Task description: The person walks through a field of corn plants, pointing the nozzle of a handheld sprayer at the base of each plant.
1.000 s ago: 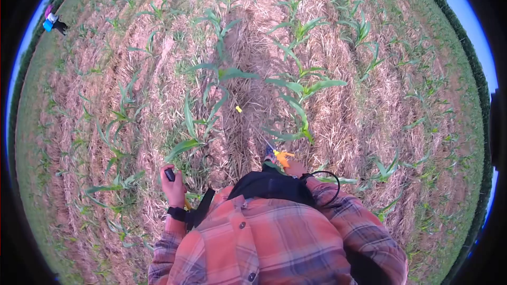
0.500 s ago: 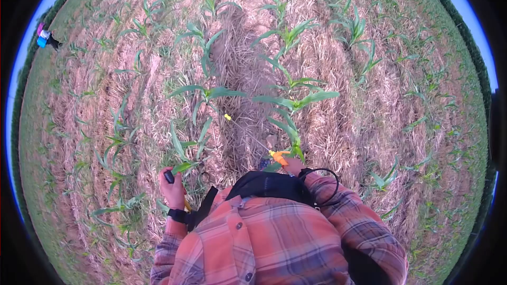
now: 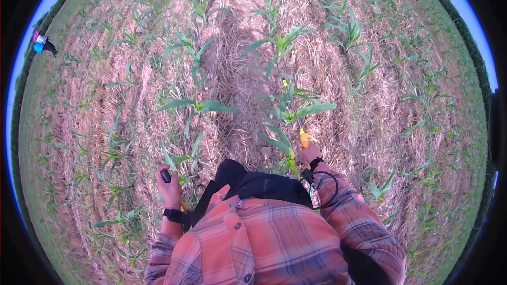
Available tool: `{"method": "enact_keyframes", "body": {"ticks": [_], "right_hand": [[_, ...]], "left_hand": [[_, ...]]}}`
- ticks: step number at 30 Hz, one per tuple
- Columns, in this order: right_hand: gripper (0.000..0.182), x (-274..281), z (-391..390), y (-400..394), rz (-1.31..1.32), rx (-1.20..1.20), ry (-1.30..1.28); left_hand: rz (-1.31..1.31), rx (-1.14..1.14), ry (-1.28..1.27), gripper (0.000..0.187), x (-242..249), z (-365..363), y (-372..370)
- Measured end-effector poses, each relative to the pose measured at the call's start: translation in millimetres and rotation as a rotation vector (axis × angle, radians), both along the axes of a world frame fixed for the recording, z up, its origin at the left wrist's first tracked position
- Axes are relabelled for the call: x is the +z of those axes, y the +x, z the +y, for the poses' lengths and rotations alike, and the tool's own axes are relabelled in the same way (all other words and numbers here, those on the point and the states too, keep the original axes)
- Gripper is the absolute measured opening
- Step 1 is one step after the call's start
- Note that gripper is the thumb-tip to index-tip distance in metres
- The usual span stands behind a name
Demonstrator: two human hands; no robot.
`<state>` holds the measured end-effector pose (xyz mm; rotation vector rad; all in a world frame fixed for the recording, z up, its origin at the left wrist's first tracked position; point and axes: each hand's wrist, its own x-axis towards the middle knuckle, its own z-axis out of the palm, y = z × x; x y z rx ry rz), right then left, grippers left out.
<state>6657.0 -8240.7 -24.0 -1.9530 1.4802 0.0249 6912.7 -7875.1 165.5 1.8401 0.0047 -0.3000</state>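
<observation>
My right hand (image 3: 311, 153) is closed around the orange and yellow handle of a spray wand (image 3: 305, 136). The wand's thin rod points forward to a yellow nozzle (image 3: 285, 83), over the leaves of a corn plant (image 3: 290, 113). At lower left, my left hand (image 3: 169, 188) is wrapped round a lever with a black grip (image 3: 166, 176); a yellow part of it shows by the wrist. Leaves of another corn plant (image 3: 182, 159) are just beside that hand. What the lever joins is hidden by my sleeve and body.
Rows of young corn (image 3: 199, 106) run forward, with dry straw (image 3: 317, 74) between them. A bare soil furrow (image 3: 235, 103) lies ahead of me. A black cable (image 3: 334, 187) loops at my right wrist. Far left, a person (image 3: 45, 43) stands at the field's edge.
My right hand has moved right and slightly forward, swinging the wand's nozzle from the left of the furrow to the corn plant on the right. My left hand keeps its grip, barely moved.
</observation>
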Motion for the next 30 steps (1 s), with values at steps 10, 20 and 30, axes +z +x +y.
{"method": "enact_keyframes", "body": {"ticks": [10, 20, 30], "right_hand": [[0.028, -18.9, -28.8, 55.1, 0.167, 0.086, -0.177], [0.034, 15.2, -17.7, 152.6, 0.135, 0.549, 0.224], [0.036, -26.6, -32.3, 208.1, -0.147, 0.741, 0.382]], "left_hand": [[0.026, -0.068, 0.02, 0.023, -13.7, -67.7, 77.0], [0.084, -0.071, -0.002, 0.021, 11.0, -104.8, 159.0], [0.096, -0.016, -0.012, 0.022, 14.2, -129.0, 218.6]]}}
